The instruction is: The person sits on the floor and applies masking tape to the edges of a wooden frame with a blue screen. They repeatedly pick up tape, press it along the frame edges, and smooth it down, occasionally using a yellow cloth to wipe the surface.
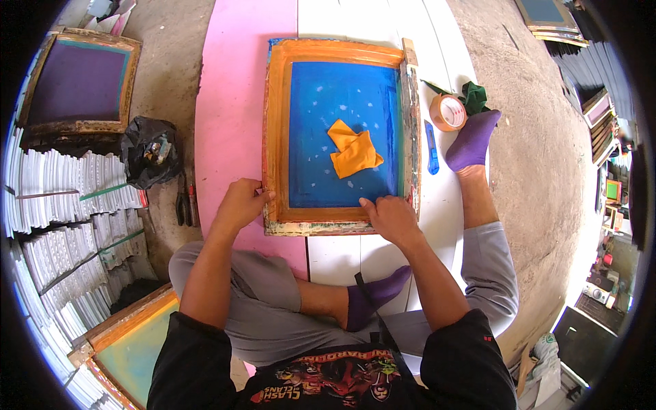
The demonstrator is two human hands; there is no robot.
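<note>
A screen printing frame (277,130) with an orange-brown wooden border and blue mesh lies in front of me, its edges stained with paint. Pale spots dot the mesh. On it rests a crumpled orange cloth (355,154), right of the middle. My left hand (240,205) grips the frame's left edge near the lower corner. At the near edge, toward the right corner, my right hand (395,220) holds the border with its thumb on top. The undersides of both grips are hidden. Beside the frame's right edge lie a blue utility knife (431,147) and a roll of tape (448,113).
The frame lies on a pink and white board (232,102). A dark green cloth (473,97) sits by my purple-socked foot (473,140). To the left are a black plastic bag (152,152), pliers (183,201), bundled paper stacks (61,188) and a purple screen frame (78,82).
</note>
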